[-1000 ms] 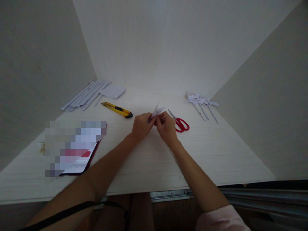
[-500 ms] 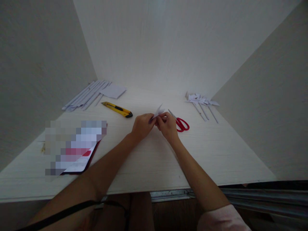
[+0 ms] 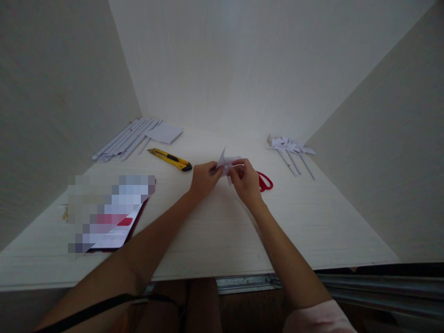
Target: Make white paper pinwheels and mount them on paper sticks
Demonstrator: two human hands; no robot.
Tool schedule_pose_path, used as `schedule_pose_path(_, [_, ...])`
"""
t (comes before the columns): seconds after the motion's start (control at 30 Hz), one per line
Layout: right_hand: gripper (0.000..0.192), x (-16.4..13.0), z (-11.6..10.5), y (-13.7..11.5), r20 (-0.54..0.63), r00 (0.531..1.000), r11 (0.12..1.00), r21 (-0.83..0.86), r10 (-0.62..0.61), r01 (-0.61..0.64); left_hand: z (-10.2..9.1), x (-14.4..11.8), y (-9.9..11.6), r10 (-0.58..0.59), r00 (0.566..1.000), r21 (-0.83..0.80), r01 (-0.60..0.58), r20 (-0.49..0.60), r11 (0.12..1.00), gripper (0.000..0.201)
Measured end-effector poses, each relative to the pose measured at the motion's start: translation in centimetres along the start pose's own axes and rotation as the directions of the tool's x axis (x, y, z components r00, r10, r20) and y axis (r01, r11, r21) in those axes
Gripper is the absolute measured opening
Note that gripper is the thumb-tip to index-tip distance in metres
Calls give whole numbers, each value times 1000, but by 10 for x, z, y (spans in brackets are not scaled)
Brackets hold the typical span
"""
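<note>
A small folded piece of white paper point(image 3: 226, 162) is pinched between both hands above the middle of the pale table point(image 3: 215, 231). My left hand point(image 3: 203, 179) grips its left side with closed fingers. My right hand point(image 3: 245, 179) holds its right side, thumb and forefinger on the paper's edge. One pointed flap of the paper sticks up between the hands. Red-handled scissors point(image 3: 264, 181) lie just behind my right hand, partly hidden by it.
A yellow utility knife point(image 3: 169, 159) lies left of the hands. Rolled paper sticks point(image 3: 125, 138) and a flat white sheet point(image 3: 164, 133) sit at the back left. Several paper pinwheels point(image 3: 291, 149) lie at the back right. A phone point(image 3: 114, 217) rests near the left front.
The hands have spread slightly apart and the paper has turned and opened a little between them. My right hand now covers more of the scissors.
</note>
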State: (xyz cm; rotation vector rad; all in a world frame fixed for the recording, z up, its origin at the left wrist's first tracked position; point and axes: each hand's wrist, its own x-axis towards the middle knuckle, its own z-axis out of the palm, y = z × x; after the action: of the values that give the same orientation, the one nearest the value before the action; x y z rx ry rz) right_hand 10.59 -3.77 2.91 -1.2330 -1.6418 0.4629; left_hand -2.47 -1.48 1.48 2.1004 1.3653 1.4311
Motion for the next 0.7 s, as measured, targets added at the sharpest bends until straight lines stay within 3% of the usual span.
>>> schedule_pose_path(0.2, [10,-1,-5,-7,-43,990,957,-265,-133,117,-1,1,3,-90,996,-151,93,31,984,20])
schedule_pose_path(0.53, [10,-2,0,-5,-30,972,916,-342,-235,211,1,-1,5,-85,993,-245,102,78,964,23])
schedule_pose_path(0.7, [11,-4,-4,-7,-85,953,896,-374,-291,240,2,3,4,-196,976,-328,218,99,919,23])
